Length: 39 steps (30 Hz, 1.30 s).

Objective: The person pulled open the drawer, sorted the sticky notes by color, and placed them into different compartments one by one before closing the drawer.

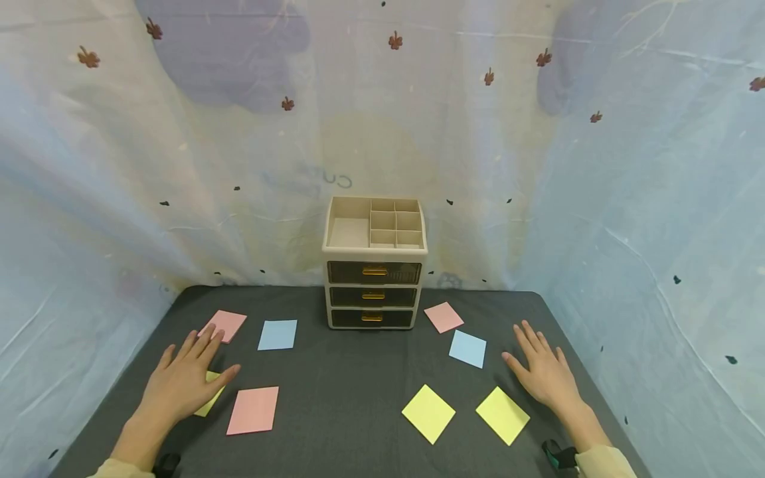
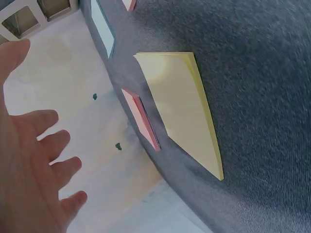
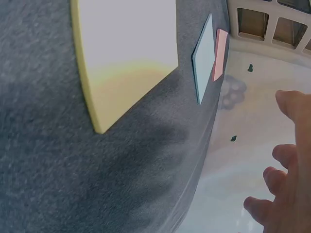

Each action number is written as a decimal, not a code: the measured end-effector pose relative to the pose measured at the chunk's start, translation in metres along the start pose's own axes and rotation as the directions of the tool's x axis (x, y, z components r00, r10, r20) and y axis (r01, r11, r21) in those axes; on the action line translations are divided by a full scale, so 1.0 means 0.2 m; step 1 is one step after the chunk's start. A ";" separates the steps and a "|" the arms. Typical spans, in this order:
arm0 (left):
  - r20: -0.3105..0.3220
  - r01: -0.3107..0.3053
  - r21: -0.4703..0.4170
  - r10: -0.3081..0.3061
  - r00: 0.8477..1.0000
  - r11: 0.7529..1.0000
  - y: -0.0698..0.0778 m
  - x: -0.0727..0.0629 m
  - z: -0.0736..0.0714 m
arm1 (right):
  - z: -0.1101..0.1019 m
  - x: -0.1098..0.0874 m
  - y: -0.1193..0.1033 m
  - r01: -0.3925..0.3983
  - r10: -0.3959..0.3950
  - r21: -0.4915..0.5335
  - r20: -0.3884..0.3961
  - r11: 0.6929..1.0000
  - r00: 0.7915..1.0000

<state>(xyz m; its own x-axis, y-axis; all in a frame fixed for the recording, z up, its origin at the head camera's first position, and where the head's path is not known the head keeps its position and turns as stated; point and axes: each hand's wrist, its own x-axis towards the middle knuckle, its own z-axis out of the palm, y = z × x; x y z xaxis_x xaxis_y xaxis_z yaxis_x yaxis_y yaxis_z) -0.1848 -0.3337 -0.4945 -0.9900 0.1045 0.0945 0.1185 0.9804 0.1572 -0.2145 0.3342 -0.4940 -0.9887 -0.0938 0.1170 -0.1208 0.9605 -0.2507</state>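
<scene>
From my end, L hand (image 1: 185, 382) has fingers spread apart, nothing held; left wrist view puts it off the desk (image 1: 346, 388). Same w/ R hand (image 1: 545, 372): fingers apart, holding nothing, also raised.

Under L hand is a yellow pad (image 2: 180, 107), mostly hidden in head view, so I'd aim off the wrist cam there. Far pink pad (image 1: 230, 323) is just past those fingertips; light-blue pad (image 1: 277, 334) and near pink pad (image 1: 253, 410) lie on the inner side.

Nearest R hand: pale-blue pad (image 1: 468, 348) off the thumb, w/ right pink pad (image 1: 444, 317) just beyond it, and outer yellow pad (image 1: 503, 415) on the near side. Inner yellow pad (image 1: 428, 414) is a bit further in. Drawer unit (image 1: 375, 264) stands upright at back ctr.

For a clean pickup I'd come in low, thumb & fingers on opp. edges, and pinch the full stack; a grip on the top sheet alone could peel it. Approach pale-blue from its near side so right pink doesn't get shoved. Prob. best w/ one hand per side, wrists high, to avoid dragging neighbours.
</scene>
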 end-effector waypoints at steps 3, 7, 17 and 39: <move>-0.020 -0.011 0.004 0.011 1.000 1.000 0.02 0.01 0.00 | -0.01 0.01 -0.02 0.004 -0.004 0.008 -0.017 1.000 1.000; -0.079 -0.024 0.013 0.025 0.997 1.000 0.05 0.02 0.00 | -0.02 0.02 -0.04 0.010 -0.008 0.033 -0.048 0.999 0.999; -0.292 -0.091 0.015 0.092 0.952 0.996 0.15 0.09 -0.02 | -0.03 0.09 -0.11 0.057 -0.028 0.120 -0.228 0.991 0.973; -0.508 -0.190 -0.350 -0.015 0.861 0.917 0.53 0.34 -0.06 | -0.15 0.32 -0.41 0.272 -0.146 0.209 -0.474 0.939 0.869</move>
<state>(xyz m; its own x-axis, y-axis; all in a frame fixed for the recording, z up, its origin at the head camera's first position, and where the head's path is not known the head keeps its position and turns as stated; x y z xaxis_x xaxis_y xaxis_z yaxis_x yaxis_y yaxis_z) -0.2389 -0.2253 -0.4605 -0.8158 -0.0095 0.5782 0.3235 0.8213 0.4700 -0.2652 0.2576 -0.4373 -0.7991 -0.0972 0.5934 -0.4006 0.8219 -0.4049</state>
